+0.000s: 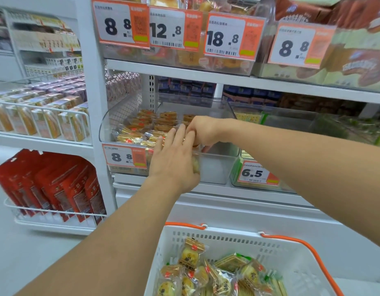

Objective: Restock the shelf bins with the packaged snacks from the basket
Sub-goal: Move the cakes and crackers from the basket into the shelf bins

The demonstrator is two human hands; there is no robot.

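A: What is seen of the packaged snacks (208, 272)?

B: Small clear wrappers with orange-red corner labels are seen, each round yellow pastry being enclosed singly. They are heaped in the white basket (291, 253), which is fitted with orange handles and is placed low in front of the shelf. Flat cracker packs with green edging are mixed in among them.

A: And on the shelf?

B: A clear plastic bin (216, 167) is set on the middle shelf, above an orange price tag (125, 157) marked 8.8. Its left part is filled with gold-wrapped packs (142, 133) laid in rows; its right part is shown bare.

A: How are the hands placed?

B: The left hand (174, 157) is laid over the bin's front edge with fingers straight and spread, and something pale yellow is glimpsed beneath the palm; whether it is being held cannot be told. The right hand (203, 130) is reached into the bin from the right, its fingers curled downward, touching the left hand's fingertips. What is enclosed in that grip is hidden, so it cannot be told whether a pack is gripped.

A: What is beside the bin?

B: A second bin (236, 176) tagged 6.5 is placed just to the right, and red pouches (56, 186) are stacked in a wire rack at lower left.
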